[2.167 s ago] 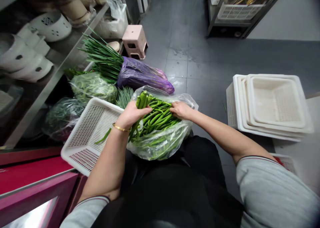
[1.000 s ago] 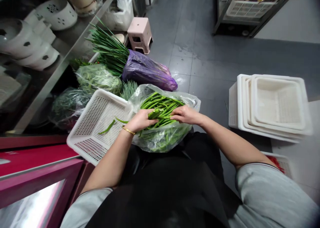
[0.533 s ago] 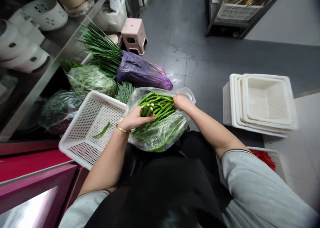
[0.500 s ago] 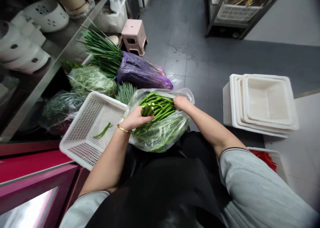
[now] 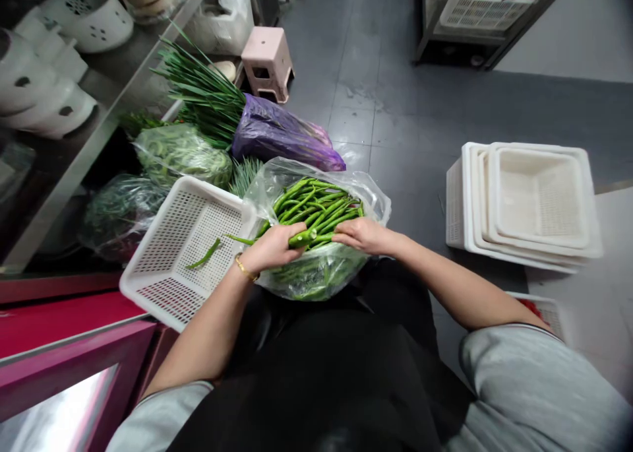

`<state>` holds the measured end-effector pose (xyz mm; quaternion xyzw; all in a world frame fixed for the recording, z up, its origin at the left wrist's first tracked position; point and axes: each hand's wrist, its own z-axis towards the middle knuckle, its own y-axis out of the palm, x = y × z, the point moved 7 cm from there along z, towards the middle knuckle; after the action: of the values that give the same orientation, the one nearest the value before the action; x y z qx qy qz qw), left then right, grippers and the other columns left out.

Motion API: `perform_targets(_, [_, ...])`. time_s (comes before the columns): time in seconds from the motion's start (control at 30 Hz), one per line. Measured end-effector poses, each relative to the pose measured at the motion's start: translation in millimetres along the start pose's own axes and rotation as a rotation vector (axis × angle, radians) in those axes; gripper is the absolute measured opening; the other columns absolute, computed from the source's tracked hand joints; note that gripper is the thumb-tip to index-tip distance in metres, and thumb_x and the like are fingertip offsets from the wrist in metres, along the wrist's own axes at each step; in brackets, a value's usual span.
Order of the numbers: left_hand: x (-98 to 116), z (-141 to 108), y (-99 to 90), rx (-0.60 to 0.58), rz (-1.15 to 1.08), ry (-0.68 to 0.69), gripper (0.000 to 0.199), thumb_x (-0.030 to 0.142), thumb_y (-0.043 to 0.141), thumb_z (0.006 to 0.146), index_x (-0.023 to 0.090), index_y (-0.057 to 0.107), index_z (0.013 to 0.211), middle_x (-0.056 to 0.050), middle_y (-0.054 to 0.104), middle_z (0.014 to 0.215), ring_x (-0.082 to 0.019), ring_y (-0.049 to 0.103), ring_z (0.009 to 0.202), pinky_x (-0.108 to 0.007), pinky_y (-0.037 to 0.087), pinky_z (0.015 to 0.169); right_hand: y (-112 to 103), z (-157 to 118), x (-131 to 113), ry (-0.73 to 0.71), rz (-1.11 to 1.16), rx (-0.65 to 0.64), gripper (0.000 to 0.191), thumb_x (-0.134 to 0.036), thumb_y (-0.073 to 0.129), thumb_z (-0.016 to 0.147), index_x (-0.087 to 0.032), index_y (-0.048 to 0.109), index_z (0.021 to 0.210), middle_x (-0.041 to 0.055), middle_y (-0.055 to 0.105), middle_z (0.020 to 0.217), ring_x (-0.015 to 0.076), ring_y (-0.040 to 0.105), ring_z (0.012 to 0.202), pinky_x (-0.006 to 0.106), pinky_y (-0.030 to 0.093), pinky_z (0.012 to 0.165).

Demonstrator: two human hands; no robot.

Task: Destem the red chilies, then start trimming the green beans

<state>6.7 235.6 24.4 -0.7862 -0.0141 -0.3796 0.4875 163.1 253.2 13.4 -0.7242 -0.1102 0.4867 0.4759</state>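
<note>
A clear plastic bag (image 5: 316, 280) full of long green chili peppers (image 5: 316, 204) lies open in front of me, against my lap. My left hand (image 5: 274, 246) is closed around a small bunch of peppers, their blunt ends showing past the thumb and a thin tip sticking out on the left. At the right of the bag's mouth, my right hand (image 5: 363, 235) pinches a pepper, its end close to the left hand's bunch. Left of the bag, one green pepper lies in a white perforated basket (image 5: 148, 293).
Bagged greens (image 5: 180, 155) and leafy stalks in a purple bag (image 5: 281, 135) lie beyond the basket. A pink stool (image 5: 267, 59) stands farther back. Stacked white baskets (image 5: 539, 194) are at right, with a basket of red items (image 5: 534, 310) below. Shelving (image 5: 113, 96) runs along the left.
My right hand has moved from the bag's far right edge down toward my left hand and now pinches a pepper. The left hand's bunch has tilted lower, and the bag's mouth is wider.
</note>
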Motion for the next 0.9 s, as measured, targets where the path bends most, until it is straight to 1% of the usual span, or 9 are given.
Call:
perform_targets(0.1, [-4.2, -18.5, 2.0, -0.015, -0.016, -0.035, 0.006, 0.025, 0.053, 0.079, 0.019, 0.051, 0.079, 0.001, 0.055, 0.069, -0.013, 0.051, 0.062, -0.023, 0.036, 0.06, 16.2, -17.7, 0.9, 0.045, 0.136, -0.024, 0.042, -0.047, 0.042, 0.096, -0.014, 0.062, 0.078, 0.003, 0.06, 0.067, 0.0106, 0.051, 0.059, 0.023, 0.034, 0.058])
perform_targets(0.2, [0.8, -23.8, -3.1, 0.024, -0.058, -0.065, 0.008, 0.027, 0.053, 0.08, 0.019, 0.052, 0.08, 0.002, 0.055, 0.067, -0.013, 0.052, 0.062, -0.023, 0.037, 0.06, 18.8, -24.8, -4.0, 0.099, 0.214, 0.054, 0.039, -0.044, 0.043, 0.096, -0.015, 0.06, 0.077, 0.0019, 0.059, 0.066, 0.0099, 0.052, 0.059, 0.022, 0.035, 0.059])
perform_targets(0.3, [12.5, -14.3, -8.4, 0.088, -0.097, -0.081, 0.016, 0.028, 0.055, 0.08, 0.019, 0.059, 0.093, -0.001, 0.063, 0.076, -0.015, 0.058, 0.069, -0.024, 0.04, 0.065, 18.6, -15.5, -13.0, 0.13, 0.155, 0.123, 0.034, -0.042, 0.045, 0.096, -0.015, 0.062, 0.085, 0.0043, 0.064, 0.073, 0.0115, 0.056, 0.064, 0.022, 0.037, 0.061])
perform_targets(0.4, [23.2, 0.9, -3.0, 0.033, -0.147, -0.044, 0.031, 0.024, 0.058, 0.075, 0.02, 0.062, 0.106, -0.003, 0.068, 0.091, -0.018, 0.062, 0.08, -0.026, 0.044, 0.073, 25.6, 0.0, -20.9, 0.095, 0.028, 0.075, 0.035, -0.043, 0.047, 0.095, -0.014, 0.062, 0.083, 0.0064, 0.065, 0.076, 0.0128, 0.057, 0.066, 0.023, 0.036, 0.06])
perform_targets(0.57, [15.2, 10.3, 13.1, -0.156, -0.302, -0.053, 0.017, 0.026, 0.058, 0.075, 0.016, 0.065, 0.086, -0.001, 0.066, 0.074, -0.016, 0.058, 0.069, -0.026, 0.045, 0.067, 21.3, 3.3, -15.0, 0.019, -0.012, 0.093, 0.043, -0.041, 0.034, 0.099, -0.014, 0.062, 0.081, 0.0071, 0.063, 0.077, 0.0135, 0.056, 0.071, 0.024, 0.037, 0.063])
perform_targets(0.63, [11.9, 12.6, 14.1, -0.148, -0.342, -0.058, 0.015, 0.027, 0.06, 0.074, 0.015, 0.065, 0.082, 0.0, 0.064, 0.07, -0.015, 0.056, 0.065, -0.025, 0.045, 0.064, 20.2, 1.6, -16.4, -0.032, 0.035, 0.05, 0.04, -0.041, 0.035, 0.099, -0.015, 0.062, 0.087, 0.0061, 0.063, 0.078, 0.0129, 0.055, 0.07, 0.023, 0.036, 0.062])
perform_targets(0.73, [9.2, 18.6, 10.7, -0.097, -0.403, -0.093, 0.015, 0.029, 0.062, 0.072, 0.015, 0.063, 0.075, 0.0, 0.063, 0.065, -0.014, 0.055, 0.061, -0.025, 0.045, 0.061, 16.9, 1.5, -17.5, 0.031, 0.077, 0.022, 0.04, -0.044, 0.036, 0.098, -0.015, 0.058, 0.081, 0.0039, 0.058, 0.071, 0.0118, 0.05, 0.062, 0.023, 0.033, 0.057])
perform_targets(0.8, [11.1, 21.4, 9.3, -0.134, -0.501, -0.088, 0.018, 0.033, 0.064, 0.073, 0.015, 0.063, 0.074, -0.001, 0.064, 0.064, -0.015, 0.058, 0.06, -0.026, 0.047, 0.06, 14.6, 1.6, -24.3, 0.026, 0.187, 0.036, 0.042, -0.046, 0.034, 0.098, -0.016, 0.052, 0.073, 0.0015, 0.053, 0.064, 0.0106, 0.047, 0.057, 0.023, 0.034, 0.056])
perform_targets(0.9, [14.1, 21.3, 0.8, -0.162, -0.622, -0.025, 0.027, 0.04, 0.069, 0.07, 0.015, 0.067, 0.083, -0.005, 0.068, 0.07, -0.018, 0.064, 0.065, -0.029, 0.051, 0.064, 13.8, 0.7, -29.2, -0.031, 0.519, 0.033, 0.047, -0.049, 0.026, 0.099, -0.017, 0.049, 0.074, -0.0035, 0.047, 0.056, 0.008, 0.043, 0.049, 0.022, 0.037, 0.054])
